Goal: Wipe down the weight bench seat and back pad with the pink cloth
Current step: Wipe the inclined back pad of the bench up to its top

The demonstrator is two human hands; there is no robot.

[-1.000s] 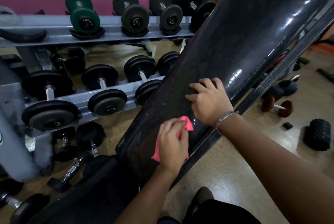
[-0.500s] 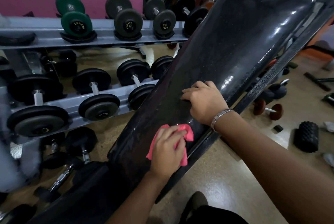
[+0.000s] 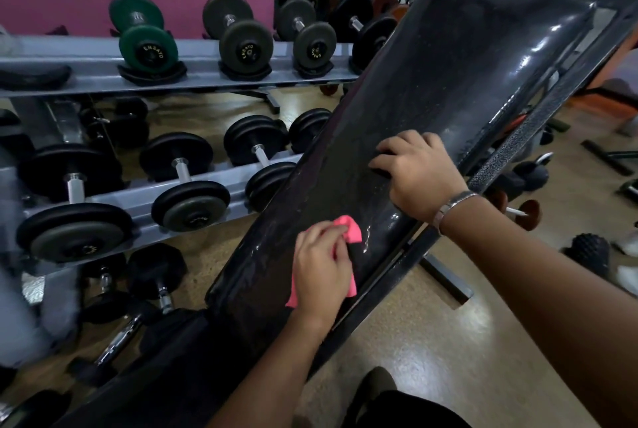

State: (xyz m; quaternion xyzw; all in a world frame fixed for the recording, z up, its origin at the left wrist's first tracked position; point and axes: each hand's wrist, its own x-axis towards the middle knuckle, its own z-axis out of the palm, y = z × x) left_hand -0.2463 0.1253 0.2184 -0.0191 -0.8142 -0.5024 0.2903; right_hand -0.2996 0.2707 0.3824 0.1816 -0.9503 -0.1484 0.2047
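We're pressing the pink cloth (image 3: 350, 232) w/ left hand (image 3: 322, 268), fingers closed over it, low on the back pad (image 3: 431, 89). Right hand (image 3: 419, 173) is lying flat, bracing just above. Pad's long axis is running up-right, away from cloth; seat (image 3: 165, 358) is lying below-left.

Above my right hand (image 3: 419, 173): back pad (image 3: 459, 58) open, unobstructed. Left of my left hand (image 3: 322, 268): dumbbell rack (image 3: 221, 182) close, perhaps tight. Right: bench frame (image 3: 538, 123) bars passage.
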